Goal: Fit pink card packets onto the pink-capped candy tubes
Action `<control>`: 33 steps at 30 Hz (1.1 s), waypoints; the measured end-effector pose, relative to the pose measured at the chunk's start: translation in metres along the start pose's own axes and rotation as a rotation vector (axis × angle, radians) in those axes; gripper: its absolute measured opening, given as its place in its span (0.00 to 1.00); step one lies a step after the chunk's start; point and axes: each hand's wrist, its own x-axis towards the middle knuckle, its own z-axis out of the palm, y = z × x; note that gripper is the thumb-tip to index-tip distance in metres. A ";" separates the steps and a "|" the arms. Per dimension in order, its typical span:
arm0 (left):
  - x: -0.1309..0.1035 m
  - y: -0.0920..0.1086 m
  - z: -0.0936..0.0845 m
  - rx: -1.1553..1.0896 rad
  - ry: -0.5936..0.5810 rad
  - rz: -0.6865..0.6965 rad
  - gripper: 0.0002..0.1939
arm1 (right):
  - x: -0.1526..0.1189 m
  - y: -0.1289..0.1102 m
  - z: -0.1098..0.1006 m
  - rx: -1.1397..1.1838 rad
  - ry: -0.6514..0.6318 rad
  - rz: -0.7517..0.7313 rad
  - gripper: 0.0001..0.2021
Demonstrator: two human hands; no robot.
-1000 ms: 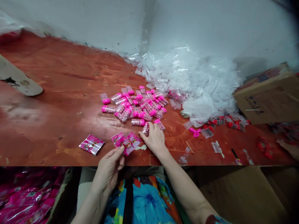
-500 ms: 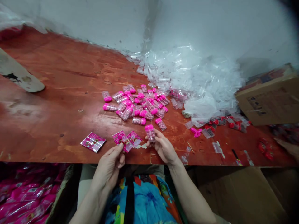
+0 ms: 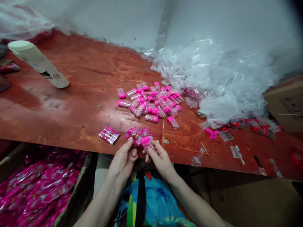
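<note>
At the table's front edge, my left hand (image 3: 124,159) is closed, its thumb and fingertips pinching a pink printed wrapper (image 3: 132,132). Another such wrapper (image 3: 145,131) lies against it on the right. My right hand (image 3: 162,159) grips a small clear candy bottle (image 3: 146,142) with a pink cap and pink round candies, tilted in front of the wrappers. To the left lies a flat stack of pink wrappers (image 3: 109,135). Beyond my hands is a pile of similar capped candy bottles (image 3: 152,102).
A large heap of clear plastic containers (image 3: 208,69) lies along the wall. Red-capped bottles (image 3: 239,124) and a cardboard box (image 3: 286,104) are at right. A pale tumbler (image 3: 39,63) is at far left. Below the table, a box holds pink packets (image 3: 44,186).
My right hand has brought the candy bottle leftward and lower, close to the wrapper in my left hand. My view has turned left, bringing more of the tumbler and the packet box into sight.
</note>
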 end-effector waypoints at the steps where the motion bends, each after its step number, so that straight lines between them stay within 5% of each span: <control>1: -0.001 0.000 0.000 -0.010 -0.001 -0.013 0.10 | 0.000 0.001 0.001 -0.021 0.015 -0.006 0.22; 14: -0.005 -0.011 -0.007 0.216 -0.235 -0.056 0.24 | -0.005 0.011 0.002 0.080 -0.138 0.027 0.25; 23: -0.008 -0.013 -0.008 0.301 -0.256 -0.070 0.17 | -0.010 0.011 0.001 -0.017 -0.214 -0.047 0.27; 33: -0.009 -0.011 -0.007 0.403 -0.304 -0.059 0.21 | -0.005 0.006 -0.003 0.222 -0.271 0.105 0.31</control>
